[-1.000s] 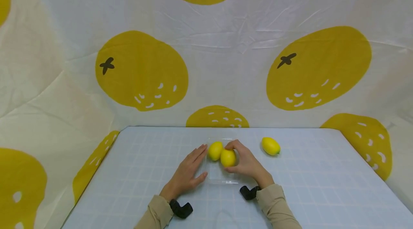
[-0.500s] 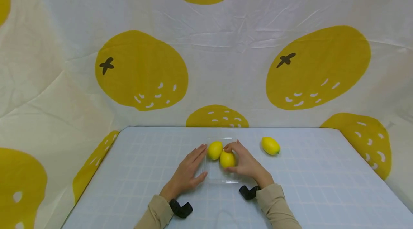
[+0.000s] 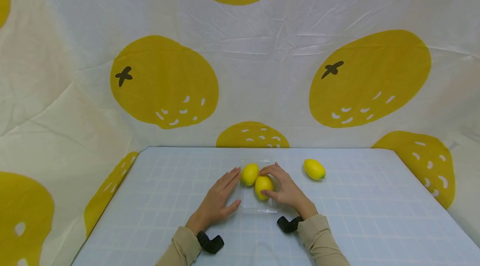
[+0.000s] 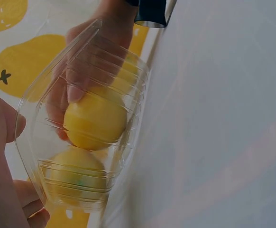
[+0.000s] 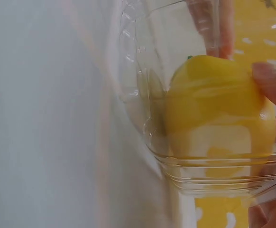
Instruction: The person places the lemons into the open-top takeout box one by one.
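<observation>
Head view: my right hand curls thumb and fingers around the near lemon, which sits in the clear plastic tray at mid-bench, touching the far lemon also in the tray; my left hand lies flat with straight fingers against the tray's left wall, and a third lemon lies well apart to the right. To seat the fruit well, I judge I should brace the thin tray and set the lemon low before loosening the fingers. Left wrist view: the tray shows both lemons through its ribbed wall, with my fingertips on the upper one. Right wrist view: my fingertip presses the lemon inside the tray. No brand, label or writing is legible anywhere.
</observation>
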The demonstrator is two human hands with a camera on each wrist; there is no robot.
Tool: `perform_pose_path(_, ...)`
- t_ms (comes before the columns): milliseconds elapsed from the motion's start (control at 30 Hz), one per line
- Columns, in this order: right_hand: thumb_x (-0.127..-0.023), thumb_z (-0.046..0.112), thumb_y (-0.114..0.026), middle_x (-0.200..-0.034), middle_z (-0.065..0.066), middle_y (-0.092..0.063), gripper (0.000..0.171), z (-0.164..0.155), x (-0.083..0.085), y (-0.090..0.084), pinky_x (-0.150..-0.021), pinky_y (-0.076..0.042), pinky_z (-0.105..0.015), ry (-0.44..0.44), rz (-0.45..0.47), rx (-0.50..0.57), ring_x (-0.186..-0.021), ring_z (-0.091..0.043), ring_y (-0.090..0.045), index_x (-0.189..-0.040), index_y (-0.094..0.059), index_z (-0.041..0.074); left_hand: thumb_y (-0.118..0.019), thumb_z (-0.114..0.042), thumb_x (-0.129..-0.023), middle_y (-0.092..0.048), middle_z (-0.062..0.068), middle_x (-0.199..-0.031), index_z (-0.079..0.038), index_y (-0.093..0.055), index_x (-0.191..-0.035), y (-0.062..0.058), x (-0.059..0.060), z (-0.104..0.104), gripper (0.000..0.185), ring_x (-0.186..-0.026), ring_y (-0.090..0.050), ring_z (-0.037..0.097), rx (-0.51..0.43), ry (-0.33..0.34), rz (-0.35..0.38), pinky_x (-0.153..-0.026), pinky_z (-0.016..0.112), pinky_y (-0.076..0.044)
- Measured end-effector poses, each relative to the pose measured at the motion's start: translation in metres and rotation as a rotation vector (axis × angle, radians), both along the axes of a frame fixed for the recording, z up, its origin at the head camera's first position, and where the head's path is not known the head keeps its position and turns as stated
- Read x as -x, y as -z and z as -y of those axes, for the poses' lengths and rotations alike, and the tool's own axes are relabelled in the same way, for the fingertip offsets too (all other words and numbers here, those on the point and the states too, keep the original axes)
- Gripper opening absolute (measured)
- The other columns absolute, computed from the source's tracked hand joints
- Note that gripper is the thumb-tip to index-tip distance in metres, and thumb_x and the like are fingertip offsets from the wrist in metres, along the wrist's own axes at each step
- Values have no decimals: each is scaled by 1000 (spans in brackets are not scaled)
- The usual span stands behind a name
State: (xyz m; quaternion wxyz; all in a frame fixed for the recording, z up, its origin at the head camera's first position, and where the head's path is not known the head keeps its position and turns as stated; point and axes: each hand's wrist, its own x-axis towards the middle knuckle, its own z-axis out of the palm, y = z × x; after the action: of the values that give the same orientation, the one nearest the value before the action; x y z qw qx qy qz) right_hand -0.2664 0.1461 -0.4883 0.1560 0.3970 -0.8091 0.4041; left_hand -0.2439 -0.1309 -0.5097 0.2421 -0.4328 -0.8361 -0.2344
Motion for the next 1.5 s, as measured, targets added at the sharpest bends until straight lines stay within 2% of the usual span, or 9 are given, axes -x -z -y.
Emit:
perform_pose_path(200, -79, 16, -79, -116, -8, -67, 40, -1, 2, 5, -110, -20, -69, -12, -11, 40, -114, -29, -58, -115, -65, 3, -43, -42, -99, -37, 22, -154, 8, -38, -148, 0, 0, 0, 70, -141, -37, 35, 1, -2, -1, -114, 50, -31)
perform_pose_path(533, -82, 16, -77, -118, -8, -66, 36, -2, 3, 9, -112, -19, -68, -25, 18, 77, -116, -26, -58, -115, -66, 5, -55, -33, -92, -37, 22, -154, 7, -37, -148, -3, -2, 1, 71, -142, -36, 34, 13, -11, 20, -114, 50, -31)
perform_pose_path(800, -83, 12, -77, -117, -12, -66, 35, 0, 2, 6, -113, -18, -66, -41, 14, 111, -115, -29, -59, -114, -66, 2, -52, -36, -94, -37, 21, -155, 7, -39, -147, -3, -1, 1, 70, -142, -37, 34, 4, -10, 9, -113, 51, -32)
perform_pose_path(900, -83, 10, -77, -117, -13, -67, 35, -1, 1, 4, -117, -18, -59, -42, 25, 112, -115, -29, -60, -115, -66, 1, -49, -38, -96, -37, 21, -155, 7, -39, -147, -1, -1, 1, 70, -141, -37, 34, 0, -9, 9, -113, 51, -32)
perform_pose_path(1100, -81, -1, -77, -116, -17, -67, 36, -9, -2, -12, -122, -16, -37, -32, 35, 156, -113, -34, -60, -116, -65, -1, -47, -39, -98, -36, 22, -155, 7, -38, -148, 1, 0, 0, 69, -142, -36, 34, 3, -6, 8, -115, 49, -30)
perform_pose_path(1267, -81, -5, -75, -117, -19, -66, 38, -24, -1, -29, -122, -16, -41, 9, 41, 171, -115, -35, -59, -117, -65, 0, -48, -38, -97, -35, 20, -156, 7, -37, -148, 0, 0, 1, 69, -142, -35, 34, 9, -11, 11, -115, 49, -30)
perform_pose_path(1500, -84, 1, -76, -120, -11, -67, 36, -54, 5, -47, -120, -19, -46, 98, 32, 103, -117, -28, -58, -118, -66, 4, -50, -37, -95, -36, 21, -155, 8, -37, -148, 0, -1, 0, 70, -143, -35, 34, 7, -10, 12, -115, 49, -29)
